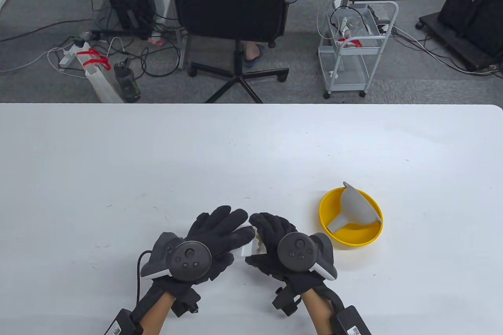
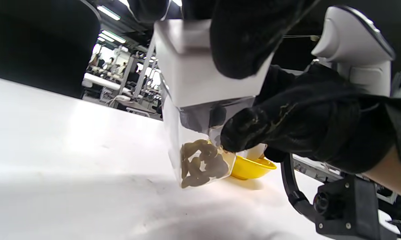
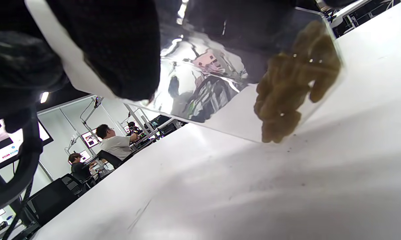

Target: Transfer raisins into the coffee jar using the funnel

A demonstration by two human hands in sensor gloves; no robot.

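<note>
Both hands hold a raisin jar just above the table.
The left hand [image 1: 220, 233] grips the white lid [image 2: 200, 70] of the jar [image 2: 200, 146], while the right hand [image 1: 275, 240] curls round its clear body; the jar hangs roughly upright, lid up and slightly tilted, raisins [image 2: 202, 163] heaped at its bottom. Just right of the right hand, a yellow bowl [image 1: 334, 229] rests on the white table [image 1: 157, 162] with a grey funnel [image 1: 355, 207] lying tipped inside it.

jar [image 2: 200, 133]: clear glossy plastic, matt white lid | gloves [image 1: 220, 233]: black knit cloth | bowl [image 1: 351, 233]: glossy yellow plastic | funnel [image 1: 355, 209]: matt grey plastic | table [image 1: 157, 162]: smooth white
</note>
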